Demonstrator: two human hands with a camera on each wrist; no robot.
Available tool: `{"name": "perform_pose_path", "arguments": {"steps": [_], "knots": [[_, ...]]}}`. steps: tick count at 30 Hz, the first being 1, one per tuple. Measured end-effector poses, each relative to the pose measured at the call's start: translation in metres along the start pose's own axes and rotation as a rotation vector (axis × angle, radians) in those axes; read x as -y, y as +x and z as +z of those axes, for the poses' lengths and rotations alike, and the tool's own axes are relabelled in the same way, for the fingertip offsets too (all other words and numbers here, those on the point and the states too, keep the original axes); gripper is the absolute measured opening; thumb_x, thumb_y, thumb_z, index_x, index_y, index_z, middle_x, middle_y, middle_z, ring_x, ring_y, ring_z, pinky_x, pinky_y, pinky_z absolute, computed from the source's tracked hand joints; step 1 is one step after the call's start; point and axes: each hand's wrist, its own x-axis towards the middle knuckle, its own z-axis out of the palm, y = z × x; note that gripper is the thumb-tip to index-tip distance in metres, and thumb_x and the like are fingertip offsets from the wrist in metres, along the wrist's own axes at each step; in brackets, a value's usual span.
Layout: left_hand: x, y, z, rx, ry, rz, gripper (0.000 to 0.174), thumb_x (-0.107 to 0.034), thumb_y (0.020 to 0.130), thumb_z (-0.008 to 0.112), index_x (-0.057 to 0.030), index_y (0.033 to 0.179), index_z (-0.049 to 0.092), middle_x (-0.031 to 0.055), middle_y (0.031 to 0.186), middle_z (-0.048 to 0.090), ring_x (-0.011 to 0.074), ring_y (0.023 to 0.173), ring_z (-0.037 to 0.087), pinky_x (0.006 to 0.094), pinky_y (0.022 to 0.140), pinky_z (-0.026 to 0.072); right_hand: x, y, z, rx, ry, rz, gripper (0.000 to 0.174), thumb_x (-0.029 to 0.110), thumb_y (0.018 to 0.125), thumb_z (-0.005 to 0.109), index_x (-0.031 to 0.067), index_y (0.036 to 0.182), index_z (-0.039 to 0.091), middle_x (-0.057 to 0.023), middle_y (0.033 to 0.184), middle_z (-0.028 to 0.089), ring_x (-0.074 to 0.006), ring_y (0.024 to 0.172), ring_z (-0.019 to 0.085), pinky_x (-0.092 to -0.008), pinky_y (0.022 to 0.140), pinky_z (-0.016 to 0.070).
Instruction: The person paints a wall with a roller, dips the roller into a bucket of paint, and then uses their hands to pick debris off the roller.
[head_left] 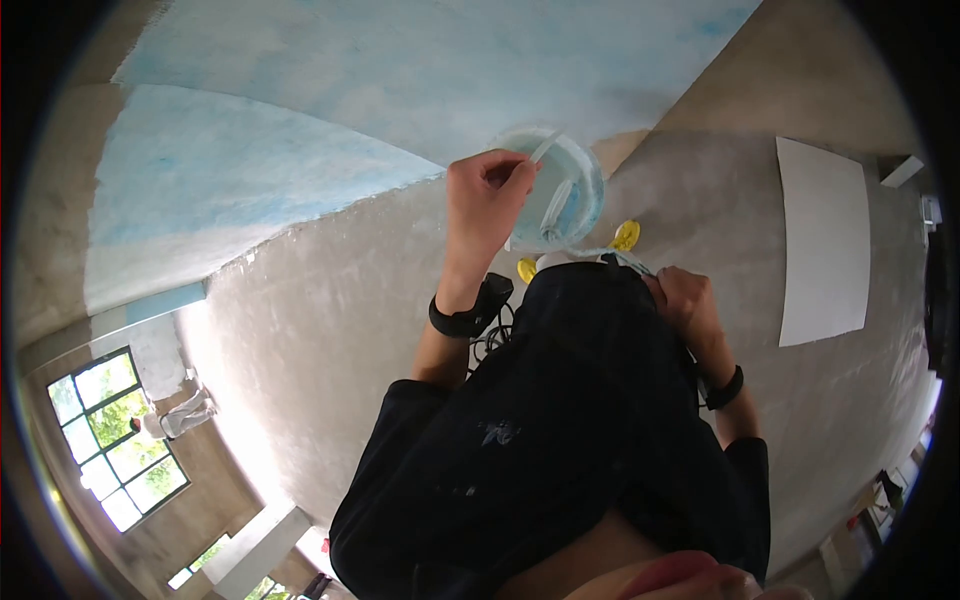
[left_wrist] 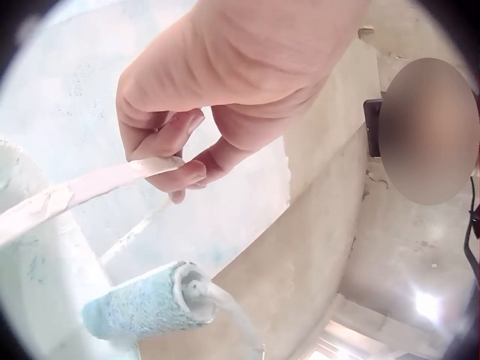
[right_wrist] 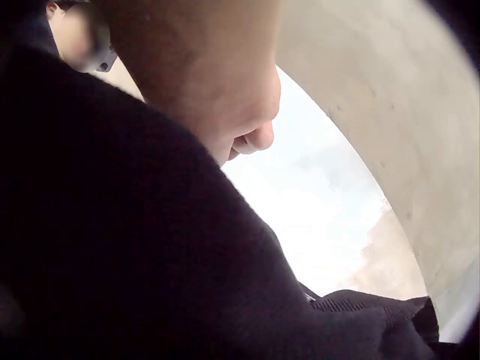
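Observation:
Fingers of my left hand (head_left: 485, 210) pinch the end of a flat whitish strip (head_left: 546, 146) over a pale blue bucket (head_left: 592, 190). The left wrist view shows the left hand (left_wrist: 217, 90) with that strip (left_wrist: 79, 186) running away to the left edge. Below it is a paint roller (left_wrist: 146, 301) with a pale blue, wet-looking sleeve. In the head view the roller (head_left: 557, 208) lies over the bucket, its paint-streaked rod (head_left: 625, 260) reaching my right hand (head_left: 688, 302), which grips it at the waist. Dark cloth covers much of the right wrist view, hiding the right hand's (right_wrist: 244, 127) grip.
A wall (head_left: 300, 130) painted pale blue stands ahead, above the grey floor (head_left: 330, 300). Yellow-tipped shoes (head_left: 626, 235) are beside the bucket. A white board (head_left: 825, 240) lies to the right. Black cables (head_left: 492, 340) hang near my left wrist. Another person (head_left: 180, 417) is by the window (head_left: 118, 425).

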Motion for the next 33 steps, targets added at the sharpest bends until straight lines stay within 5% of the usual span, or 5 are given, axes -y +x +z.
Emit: {"name": "perform_pose_path", "arguments": {"steps": [11, 20, 23, 25, 33], "knots": [[0.030, 0.000, -0.012, -0.113, 0.013, 0.011, 0.016, -0.007, 0.080, 0.063, 0.0085, 0.082, 0.065, 0.0032, 0.064, 0.060, 0.0051, 0.060, 0.051, 0.0214, 0.055, 0.0401, 0.003, -0.002, 0.001, 0.007, 0.030, -0.073, 0.020, 0.008, 0.081, 0.067, 0.0022, 0.071, 0.050, -0.0103, 0.060, 0.051, -0.0272, 0.050, 0.053, -0.0377, 0.046, 0.0430], [0.125, -0.008, -0.042, -0.202, 0.090, -0.181, 0.016, -0.008, 0.082, 0.061, 0.0067, 0.087, 0.067, 0.0029, 0.065, 0.058, 0.0079, 0.057, 0.051, 0.0217, 0.053, 0.0409, -0.009, 0.013, 0.011, -0.131, 0.269, 0.402, 0.037, 0.018, 0.091, 0.053, -0.0043, 0.062, 0.046, -0.0211, 0.054, 0.041, -0.0284, 0.044, 0.043, -0.0384, 0.045, 0.0331], [0.164, -0.030, -0.059, -0.265, 0.168, -0.218, 0.018, -0.011, 0.079, 0.063, 0.0058, 0.084, 0.068, 0.0066, 0.064, 0.062, 0.0118, 0.056, 0.058, 0.0247, 0.053, 0.0453, -0.038, 0.003, 0.031, -0.119, 0.294, 0.531, 0.041, 0.021, 0.094, 0.050, -0.0031, 0.061, 0.046, -0.0160, 0.051, 0.041, -0.0198, 0.042, 0.042, -0.0376, 0.044, 0.0321], [0.205, -0.034, -0.074, -0.304, 0.232, -0.241, 0.019, -0.013, 0.078, 0.064, 0.0047, 0.082, 0.068, 0.0094, 0.064, 0.066, 0.0148, 0.056, 0.063, 0.0271, 0.054, 0.0486, -0.064, 0.008, 0.056, -0.019, 0.530, 0.793, 0.042, 0.026, 0.098, 0.044, 0.0080, 0.061, 0.039, 0.0037, 0.049, 0.033, -0.0064, 0.043, 0.035, -0.0283, 0.040, 0.0241], [0.328, -0.105, -0.134, -0.539, 0.399, -0.491, 0.021, -0.018, 0.075, 0.064, 0.0015, 0.075, 0.070, 0.0119, 0.062, 0.066, 0.0208, 0.056, 0.066, 0.0318, 0.058, 0.0516, -0.120, 0.027, 0.145, -0.044, 1.281, 1.160, 0.039, 0.028, 0.098, 0.045, 0.0140, 0.065, 0.030, 0.0058, 0.055, 0.020, -0.0055, 0.042, 0.020, -0.0247, 0.040, 0.0161]]}}
